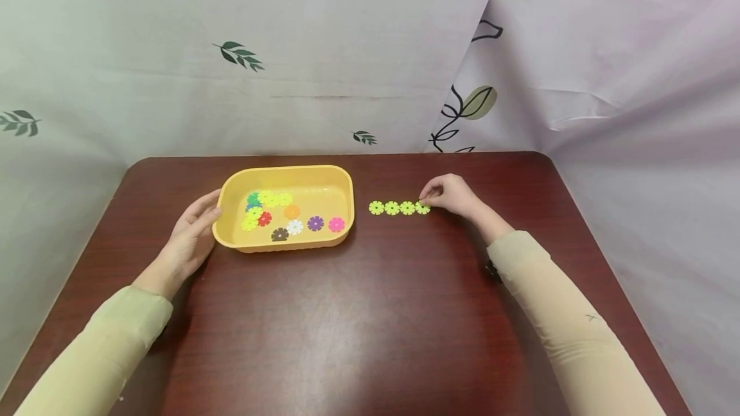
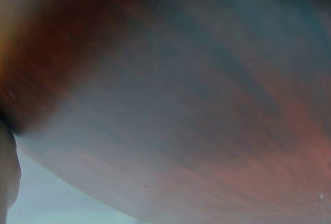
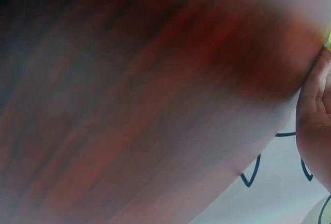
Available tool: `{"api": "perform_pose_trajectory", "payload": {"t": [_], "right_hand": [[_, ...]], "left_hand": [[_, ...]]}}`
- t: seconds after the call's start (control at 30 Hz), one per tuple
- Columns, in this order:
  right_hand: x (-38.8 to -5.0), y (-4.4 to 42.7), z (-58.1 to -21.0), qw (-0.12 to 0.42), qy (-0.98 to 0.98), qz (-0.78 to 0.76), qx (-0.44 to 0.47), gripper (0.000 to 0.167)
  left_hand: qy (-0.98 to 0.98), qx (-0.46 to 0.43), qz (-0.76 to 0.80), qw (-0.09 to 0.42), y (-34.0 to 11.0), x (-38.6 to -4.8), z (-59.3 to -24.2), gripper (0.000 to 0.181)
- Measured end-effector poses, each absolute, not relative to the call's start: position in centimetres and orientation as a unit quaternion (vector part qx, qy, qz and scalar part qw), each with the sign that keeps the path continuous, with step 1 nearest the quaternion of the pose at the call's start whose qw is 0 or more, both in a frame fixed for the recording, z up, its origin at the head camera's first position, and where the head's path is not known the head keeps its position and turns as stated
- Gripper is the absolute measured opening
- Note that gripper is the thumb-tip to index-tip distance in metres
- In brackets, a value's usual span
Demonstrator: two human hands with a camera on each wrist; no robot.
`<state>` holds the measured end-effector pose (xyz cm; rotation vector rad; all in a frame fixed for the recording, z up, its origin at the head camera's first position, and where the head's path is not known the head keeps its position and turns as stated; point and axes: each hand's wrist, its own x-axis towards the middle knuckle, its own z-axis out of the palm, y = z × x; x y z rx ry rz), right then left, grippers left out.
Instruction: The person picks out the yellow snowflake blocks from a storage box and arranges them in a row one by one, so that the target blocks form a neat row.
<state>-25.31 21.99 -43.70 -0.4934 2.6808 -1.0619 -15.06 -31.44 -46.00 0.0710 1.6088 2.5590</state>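
In the head view, my right hand (image 1: 453, 195) pinches a yellow-green notched plastic disc (image 1: 423, 208) at the right end of a row. Several matching discs (image 1: 392, 208) lie flat and side by side to its left; whether they are joined I cannot tell. My left hand (image 1: 191, 236) touches the left side of a yellow plastic tray (image 1: 312, 175), its fingers fairly straight. Inside are notched discs: yellow-green (image 1: 283, 199), red (image 1: 264, 219), orange (image 1: 292, 212), purple (image 1: 315, 223), pink (image 1: 336, 225), white (image 1: 295, 227), brown (image 1: 280, 234), plus green and blue ones partly covered.
Everything stands on a dark red-brown table (image 1: 335, 313) with rounded far corners. Pale cloth (image 1: 324, 82) with leaf prints hangs behind and at both sides. Both wrist views mostly show blurred tabletop, with each hand only at an edge.
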Motion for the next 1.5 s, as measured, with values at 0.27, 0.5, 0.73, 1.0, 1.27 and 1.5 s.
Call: {"api": "perform_pose_trajectory", "payload": {"t": [0.27, 0.5, 0.73, 1.0, 1.27, 1.5], "right_hand": [[-25.4, 22.2, -43.8, 0.109, 0.909, -0.365, -0.169, 0.010], [-25.7, 22.1, -43.3, 0.086, 0.908, -0.376, -0.166, 0.009], [-26.1, 20.6, -41.9, 0.073, 0.905, -0.384, -0.169, 0.010], [-26.7, 17.3, -40.3, 0.076, 0.893, -0.398, -0.196, 0.014], [-27.3, 13.3, -38.7, 0.087, 0.877, -0.412, -0.233, 0.016], [-27.5, 9.7, -37.4, 0.097, 0.865, -0.424, -0.252, 0.016]], "left_hand": [[0.528, 0.032, 0.847, 0.057, -31.4, -15.1, -46.1, 0.038], [0.530, 0.029, 0.846, 0.057, -31.5, -15.2, -46.1, 0.037], [0.530, 0.023, 0.846, 0.057, -31.6, -15.2, -46.1, 0.037], [0.534, 0.026, 0.843, 0.057, -31.5, -15.1, -46.1, 0.037], [0.528, 0.026, 0.847, 0.058, -31.4, -15.1, -46.1, 0.037], [0.525, 0.023, 0.849, 0.057, -31.5, -15.1, -46.2, 0.037]]}}
